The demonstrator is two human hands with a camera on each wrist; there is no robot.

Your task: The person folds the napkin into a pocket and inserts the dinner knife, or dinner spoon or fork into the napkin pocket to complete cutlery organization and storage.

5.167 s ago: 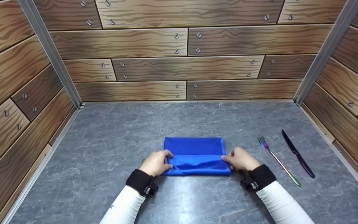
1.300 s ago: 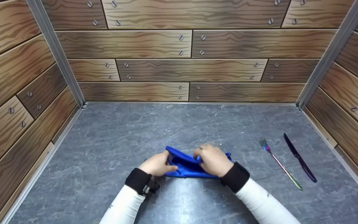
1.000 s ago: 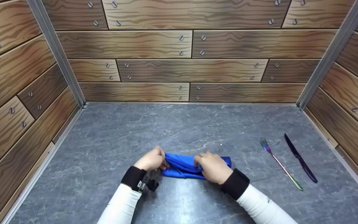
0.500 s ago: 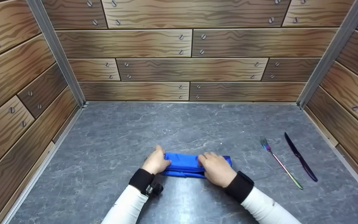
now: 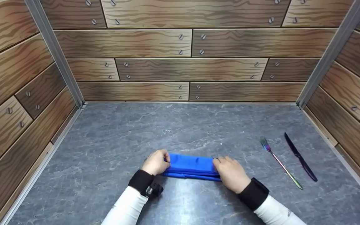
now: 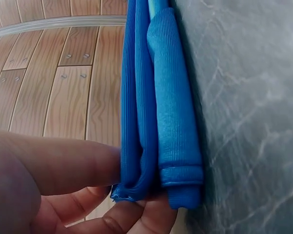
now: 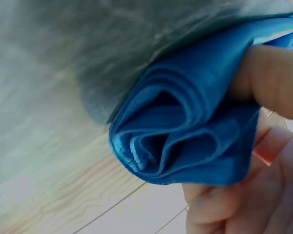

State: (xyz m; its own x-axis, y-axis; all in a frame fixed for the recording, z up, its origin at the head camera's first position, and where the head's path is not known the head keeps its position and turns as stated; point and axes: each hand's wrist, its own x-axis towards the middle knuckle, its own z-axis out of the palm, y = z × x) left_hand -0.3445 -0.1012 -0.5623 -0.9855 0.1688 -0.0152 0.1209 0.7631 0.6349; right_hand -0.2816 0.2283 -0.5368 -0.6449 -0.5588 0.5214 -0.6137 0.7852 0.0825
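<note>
Both hands (image 5: 156, 162) (image 5: 232, 174) pinching a blue cloth (image 5: 190, 164) (folded in layers), one at each end; fork (image 5: 280, 163), knife (image 5: 298, 155) farther right

Cloth (image 5: 191, 164): looked like fabric, finely ribbed close up
Fork (image 5: 282, 165): gleamed like polished metal
Knife (image 5: 297, 155): looked glossy, metallic
Table (image 5: 120, 134): shone, smooth and stone-like
Wall (image 5: 148, 43): showed wood grain

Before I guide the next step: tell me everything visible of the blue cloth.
The blue cloth looks soft, and finely ribbed in the left wrist view. It is folded into a narrow strip running left to right on the gray marbled tabletop. Stacked layers show along its near edge, and the right wrist view shows looping folds at its right end. The left hand pinches its left end; the right hand grips its right end.
</note>
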